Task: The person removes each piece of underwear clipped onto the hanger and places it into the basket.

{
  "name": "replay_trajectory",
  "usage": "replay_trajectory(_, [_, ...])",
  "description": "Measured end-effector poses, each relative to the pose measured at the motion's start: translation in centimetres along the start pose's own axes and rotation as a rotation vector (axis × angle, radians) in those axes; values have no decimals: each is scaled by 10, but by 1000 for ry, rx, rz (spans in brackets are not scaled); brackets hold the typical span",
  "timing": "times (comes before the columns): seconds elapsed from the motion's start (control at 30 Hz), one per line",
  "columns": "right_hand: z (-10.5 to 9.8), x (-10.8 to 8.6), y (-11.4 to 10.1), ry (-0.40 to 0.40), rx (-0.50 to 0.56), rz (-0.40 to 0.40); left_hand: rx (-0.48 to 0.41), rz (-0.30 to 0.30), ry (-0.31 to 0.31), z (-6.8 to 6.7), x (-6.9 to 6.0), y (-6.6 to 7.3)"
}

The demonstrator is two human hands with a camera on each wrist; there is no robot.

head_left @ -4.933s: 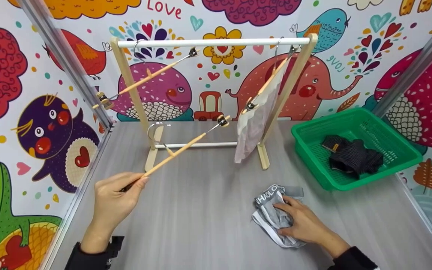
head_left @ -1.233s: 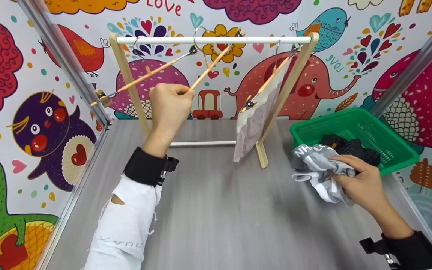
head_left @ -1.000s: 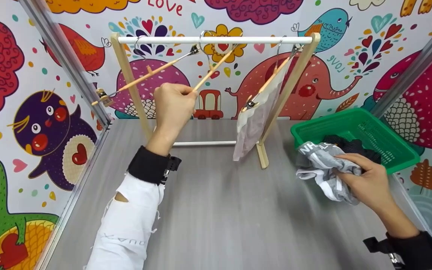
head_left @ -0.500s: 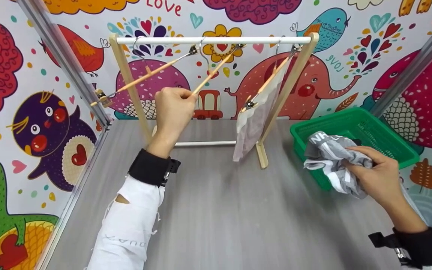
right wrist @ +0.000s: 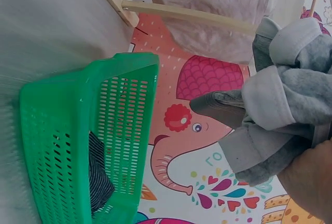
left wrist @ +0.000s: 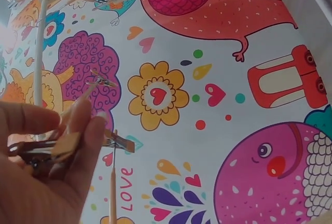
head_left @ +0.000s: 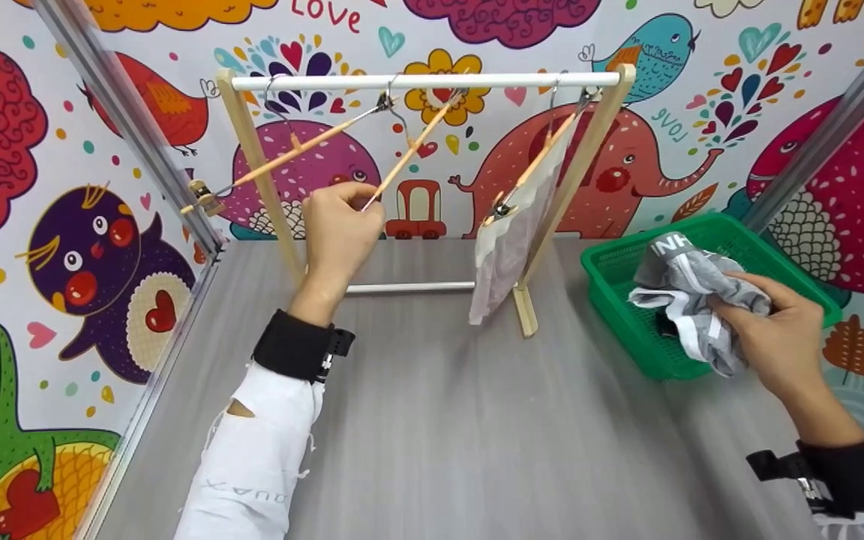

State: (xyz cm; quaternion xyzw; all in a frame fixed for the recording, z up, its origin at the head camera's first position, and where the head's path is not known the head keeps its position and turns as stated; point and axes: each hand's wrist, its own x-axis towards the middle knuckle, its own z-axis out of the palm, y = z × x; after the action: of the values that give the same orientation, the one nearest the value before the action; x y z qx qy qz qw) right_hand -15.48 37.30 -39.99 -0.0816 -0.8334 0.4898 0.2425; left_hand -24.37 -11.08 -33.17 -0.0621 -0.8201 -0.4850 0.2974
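My left hand (head_left: 342,232) pinches the near end of a wooden clip hanger (head_left: 413,146), whose hook is at the white top rail (head_left: 507,80) of a small rack. In the left wrist view, a wooden clip (left wrist: 67,146) sits among the fingers. My right hand (head_left: 784,337) grips crumpled grey boxer briefs (head_left: 706,292) with a lettered waistband, held over the green basket (head_left: 619,330). Much of the basket's inside is hidden behind them. A dark striped garment (right wrist: 98,175) lies in the basket, seen in the right wrist view.
Another bare clip hanger (head_left: 297,150) hangs at the rail's left end. At the right end hangs a hanger with a pale, thin cloth (head_left: 514,240) clipped on. The rack's wooden foot (head_left: 526,311) stands on the grey table (head_left: 477,435). Patterned walls enclose the table.
Since the oldest frame, my left hand has raised the hanger to the rail. My right hand has lifted the boxer briefs off the table and, lately, carried them farther right over the basket.
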Motion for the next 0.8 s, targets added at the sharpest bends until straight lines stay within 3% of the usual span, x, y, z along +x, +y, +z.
replay_trajectory(0.33, [-3,5,8,-16,-4,54,-80,-1,37,0,-13,-11])
replay_trajectory(0.8, [-3,22,9,2,21,26,-128,-38,58,-4,-26,-25])
